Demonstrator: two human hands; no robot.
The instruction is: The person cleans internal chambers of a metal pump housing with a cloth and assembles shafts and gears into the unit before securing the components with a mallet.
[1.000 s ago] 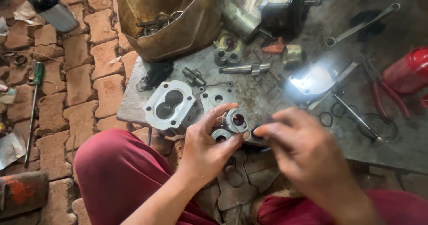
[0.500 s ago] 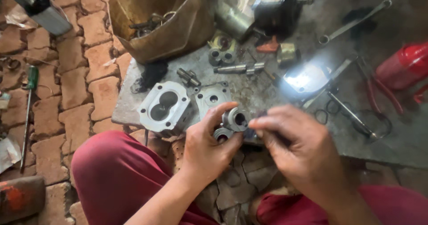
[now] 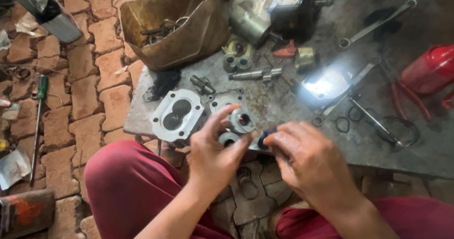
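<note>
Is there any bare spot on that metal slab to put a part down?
Bare patches on the slab: between the stepped shaft and the hands, and the near right edge below the black rings. The far side is crowded, from the brown bag past the dark pump body to the spanner.

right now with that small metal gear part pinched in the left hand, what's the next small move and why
Probably steady the gear part in the left hand and bring the dark tool tip in the right hand against it. The left fingers already pinch the part over the edge of the metal table, its two round openings face up, and the tool tip sits just beside it, whether touching I cannot tell.
</note>
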